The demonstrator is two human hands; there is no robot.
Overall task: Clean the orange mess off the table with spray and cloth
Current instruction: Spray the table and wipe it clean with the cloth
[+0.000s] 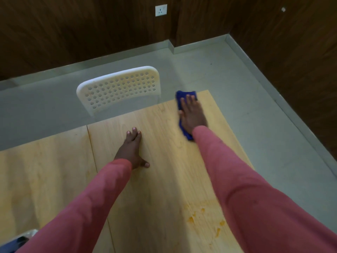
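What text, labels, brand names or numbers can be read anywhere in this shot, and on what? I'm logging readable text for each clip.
None can be read.
Wall socket: no legible marking; too small to tell.
Blue cloth under the right hand: no label showing.
White chair: no brand visible.
Object at the bottom left corner: mostly cut off and blurred; nothing readable.
Table: bare wood grain and orange mess, no print.

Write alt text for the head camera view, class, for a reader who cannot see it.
A person's right hand presses a blue cloth flat on the far corner of a wooden table, while the left hand rests flat nearby. Orange mess lies on the table beside the right sleeve, away from the cloth. A white perforated chair stands behind.
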